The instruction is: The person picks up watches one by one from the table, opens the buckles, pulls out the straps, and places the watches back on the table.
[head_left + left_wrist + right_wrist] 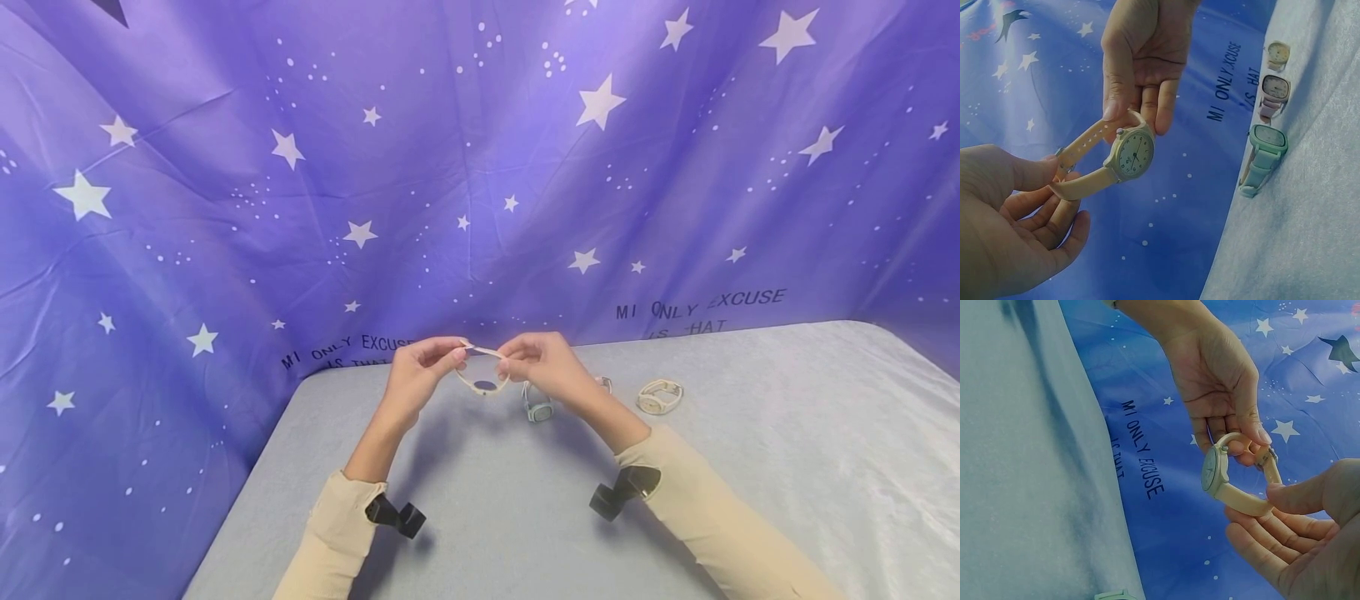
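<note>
A cream wristwatch [1134,155] with a round face hangs above the table between both hands, its strap bent into a loop. My left hand [418,377] pinches the strap near the buckle [1265,459] between thumb and fingers. On the other side, my right hand [546,364] pinches the strap with thumb and fingertips, at the part with the row of holes in the left wrist view. The watch face hangs below the hands in the head view, facing away from the head camera.
On the grey-covered table [480,517] stand a mint green watch [1267,140], a pale pink watch [1275,89] and a cream watch [660,397], in a row by the back edge. The right hand partly hides two of them in the head view. A purple star-printed curtain [480,150] hangs behind.
</note>
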Demonstrator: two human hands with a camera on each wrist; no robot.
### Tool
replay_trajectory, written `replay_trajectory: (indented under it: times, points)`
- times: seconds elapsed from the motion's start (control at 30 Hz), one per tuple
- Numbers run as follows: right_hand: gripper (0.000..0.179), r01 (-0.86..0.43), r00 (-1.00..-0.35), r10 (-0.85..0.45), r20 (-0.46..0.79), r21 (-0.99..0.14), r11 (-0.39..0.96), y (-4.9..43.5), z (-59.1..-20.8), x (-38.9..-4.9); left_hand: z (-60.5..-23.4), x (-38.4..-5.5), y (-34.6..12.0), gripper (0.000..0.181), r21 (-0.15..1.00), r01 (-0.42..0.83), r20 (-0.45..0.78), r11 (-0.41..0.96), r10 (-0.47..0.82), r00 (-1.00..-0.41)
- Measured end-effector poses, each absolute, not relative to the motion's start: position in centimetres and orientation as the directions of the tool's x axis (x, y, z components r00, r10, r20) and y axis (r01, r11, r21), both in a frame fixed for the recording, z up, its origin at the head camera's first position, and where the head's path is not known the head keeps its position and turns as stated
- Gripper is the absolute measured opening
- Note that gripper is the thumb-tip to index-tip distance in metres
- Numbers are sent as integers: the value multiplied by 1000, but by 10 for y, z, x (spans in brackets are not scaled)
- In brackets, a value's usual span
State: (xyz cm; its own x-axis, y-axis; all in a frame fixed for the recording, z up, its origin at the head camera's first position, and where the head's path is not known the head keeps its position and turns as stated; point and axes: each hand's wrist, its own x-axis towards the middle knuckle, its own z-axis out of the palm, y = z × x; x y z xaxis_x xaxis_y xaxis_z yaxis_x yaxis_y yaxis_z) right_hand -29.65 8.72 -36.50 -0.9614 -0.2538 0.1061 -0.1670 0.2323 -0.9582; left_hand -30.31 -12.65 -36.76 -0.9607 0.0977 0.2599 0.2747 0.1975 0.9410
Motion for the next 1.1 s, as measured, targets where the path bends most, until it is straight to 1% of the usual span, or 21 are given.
replay_trajectory:
  times: [0.43, 0.67, 0.97, 1.1]
  points:
    - [19, -168, -962, -252, 109, -959, 226, 88, -365, -296, -367, -302, -128, 24, 936, 284, 269, 208, 101, -958]
    - [19, -171, -960, -255, 113, -961, 216, 88, -365, -296, -368, -304, -129, 23, 938, 287, 272, 192, 98, -957]
    - [18, -170, -961, -252, 114, -962, 214, 87, -364, -296, -369, -305, -131, 22, 940, 295, 286, 172, 75, -955]
    - [18, -135, -967, -237, 88, -972, 193, 87, -365, -297, -369, -307, -133, 22, 946, 291, 288, 144, 40, -957]
